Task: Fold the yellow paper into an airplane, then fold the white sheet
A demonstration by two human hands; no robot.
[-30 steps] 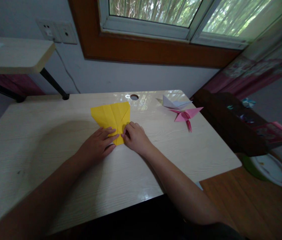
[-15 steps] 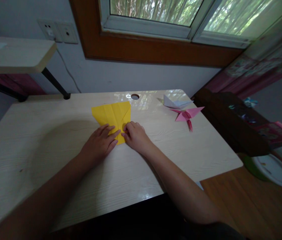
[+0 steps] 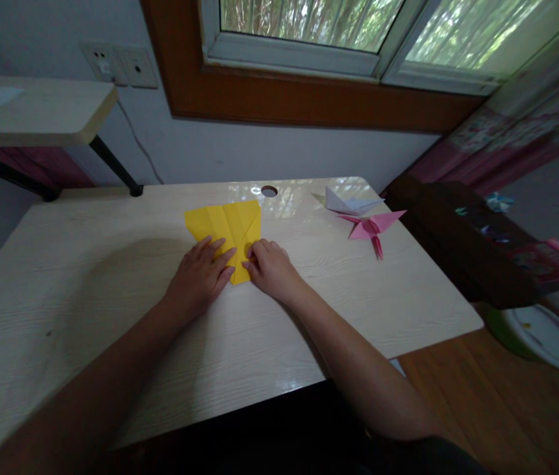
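Yellow paper (image 3: 224,224), folded and creased into a shape that narrows toward me, lies flat on the pale wood-grain table (image 3: 111,297), a little beyond the middle and just short of the round cable hole (image 3: 269,191) at the far edge. Starting from the left, my left hand (image 3: 200,277) rests palm down with the fingers spread flat, its fingertips pressing on the near left part of the sheet. Just beside it, my right hand (image 3: 272,269) is curled, the fingertips bunched on the sheet's near right edge, pinching or pressing a fold there; the two hands nearly touch over the paper's point. Further right, well apart from my hands, a white folded paper figure (image 3: 346,200) and a pink folded paper figure (image 3: 371,228) sit close together near the table's far right corner.
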